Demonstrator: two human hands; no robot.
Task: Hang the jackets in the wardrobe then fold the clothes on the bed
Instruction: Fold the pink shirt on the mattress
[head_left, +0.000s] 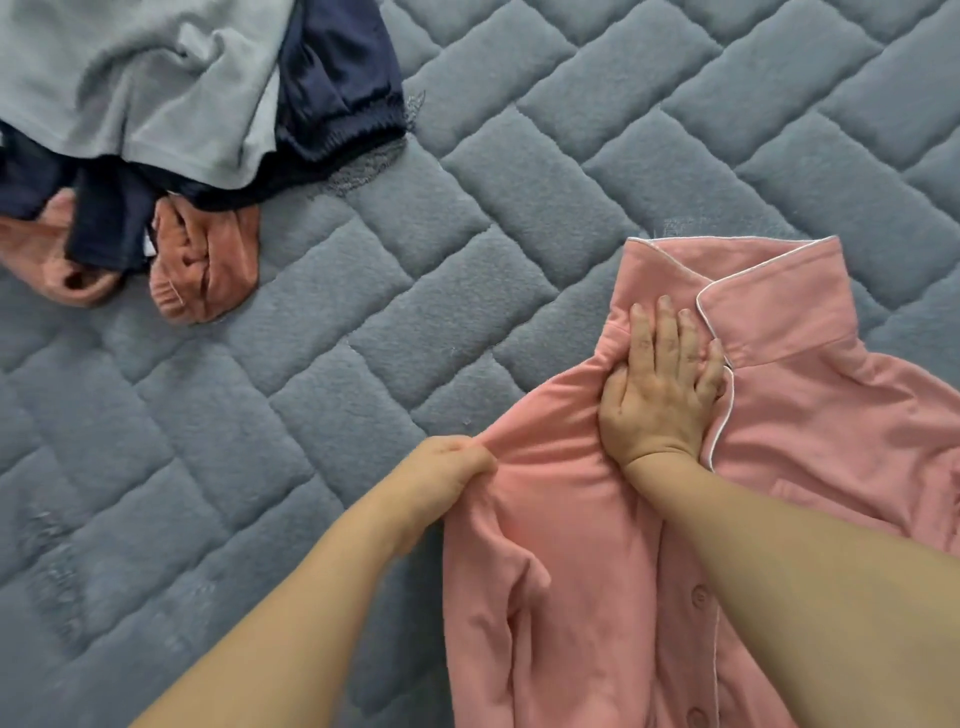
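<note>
- Your right hand (660, 384) presses flat below the pink pyjama shirt (805, 426) collar; left hand (452, 470) pinches its shoulder.
- Keep pressing; pull that shoulder taut before folding.

Pink shirt (810, 447) showing white piping, near right. Grey-blue bedcover (363, 364) showing quilted brick-like pattern. Far left: light grey garment (156, 78) lying over navy clothes (337, 78); orange-pink pieces (208, 260) showing beneath.
</note>
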